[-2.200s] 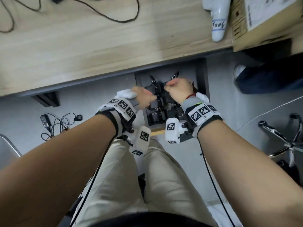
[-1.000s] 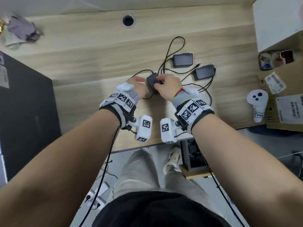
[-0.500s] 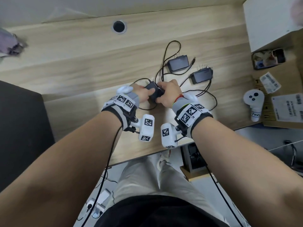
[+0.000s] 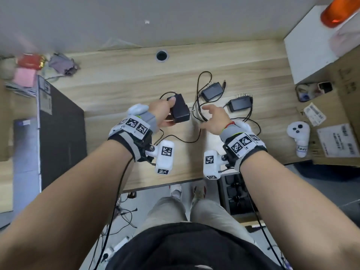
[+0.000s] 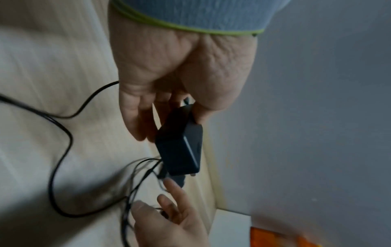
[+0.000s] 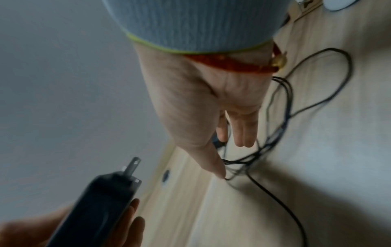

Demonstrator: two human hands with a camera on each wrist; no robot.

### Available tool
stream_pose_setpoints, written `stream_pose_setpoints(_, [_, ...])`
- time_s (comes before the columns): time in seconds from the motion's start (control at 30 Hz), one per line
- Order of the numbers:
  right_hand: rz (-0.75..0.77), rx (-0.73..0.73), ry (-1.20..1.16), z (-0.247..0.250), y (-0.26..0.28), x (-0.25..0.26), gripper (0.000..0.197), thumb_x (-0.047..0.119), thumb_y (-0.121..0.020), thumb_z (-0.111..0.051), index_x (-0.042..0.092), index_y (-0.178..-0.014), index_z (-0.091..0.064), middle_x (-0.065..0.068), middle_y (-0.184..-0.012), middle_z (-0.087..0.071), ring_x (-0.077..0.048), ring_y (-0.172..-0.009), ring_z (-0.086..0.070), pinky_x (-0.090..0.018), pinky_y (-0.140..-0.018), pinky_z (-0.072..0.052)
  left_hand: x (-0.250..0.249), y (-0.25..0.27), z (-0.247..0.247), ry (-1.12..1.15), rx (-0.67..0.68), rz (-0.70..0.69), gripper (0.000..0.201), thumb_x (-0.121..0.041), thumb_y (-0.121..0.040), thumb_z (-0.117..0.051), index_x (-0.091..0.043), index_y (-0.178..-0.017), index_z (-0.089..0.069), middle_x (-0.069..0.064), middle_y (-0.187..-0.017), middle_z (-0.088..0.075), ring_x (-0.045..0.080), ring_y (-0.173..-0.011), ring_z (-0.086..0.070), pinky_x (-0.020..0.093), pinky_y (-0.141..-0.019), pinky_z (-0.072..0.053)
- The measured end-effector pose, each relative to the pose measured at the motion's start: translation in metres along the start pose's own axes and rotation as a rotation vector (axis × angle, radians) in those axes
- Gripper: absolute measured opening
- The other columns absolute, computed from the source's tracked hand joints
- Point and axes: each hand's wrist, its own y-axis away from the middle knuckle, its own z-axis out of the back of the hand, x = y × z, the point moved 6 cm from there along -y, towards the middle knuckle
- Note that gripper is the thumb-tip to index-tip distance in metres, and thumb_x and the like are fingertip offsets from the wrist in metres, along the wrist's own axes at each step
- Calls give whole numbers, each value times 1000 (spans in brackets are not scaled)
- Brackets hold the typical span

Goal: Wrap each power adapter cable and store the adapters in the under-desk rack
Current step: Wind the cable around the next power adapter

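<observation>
Head view: third-to-last adapter lifted, cable not yet wrapped

Head view shows the left hand (image 4: 162, 114) gripping a black power adapter (image 4: 180, 111) just above the counter (image 4: 120, 90), thumb on top, prongs toward the right hand (image 4: 214, 120). That hand is spread, fingers reaching into the loose cables (image 4: 200, 112), holding nothing. Two more adapters (image 4: 212, 91) (image 4: 240, 104) lie unwrapped beyond. The under-desk rack (image 4: 236, 193) already seems to hold dark adapters, so I judge three remain. A white controller (image 4: 299, 133) bears a handwritten label, roughly "Toe".
</observation>
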Motion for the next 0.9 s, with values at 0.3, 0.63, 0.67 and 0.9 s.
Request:
stream_pose_setpoints(0.3, [581,61,-346,58,67,148,49,10,-81,-76,32,-121,-57,-1,-122,-54,-17,-109,-56,-40,-98,-49,-101,133,6,57,220,-347,29,-36,-101,-49,-13,-106,-66,6,-98,-71,20,-85,-69,30,-66,-57])
stream_pose_setpoints(0.63, [866,-232,-412,111,115,203,72,12,-77,-69,26,-136,-31,-12,-134,-44,-20,-117,-54,-33,-100,-47,-159,223,5,-114,278,-553,35,-31,-98,-56,-1,-111,-65,15,-101,-69,25,-86,-66,44,-84,-58])
stream_pose_setpoints(0.67, [885,-283,-356,118,115,206,71,6,-78,-67,34,-135,-35,-12,-134,-44,-25,-122,-50,-38,-106,-44,-161,226,6,-139,292,-555,35,-30,-98,-56,0,-111,-65,15,-100,-69,26,-85,-66,44,-83,-58])
stream_pose_setpoints(0.9, [793,-82,-513,123,128,223,16,5,-101,-45,-4,-101,-59,-21,-86,-64,-30,-79,-64,-42,-82,-54,-177,234,21,67,203,-659,34,-24,-99,-55,0,-123,-56,14,-104,-67,28,-93,-65,46,-88,-56])
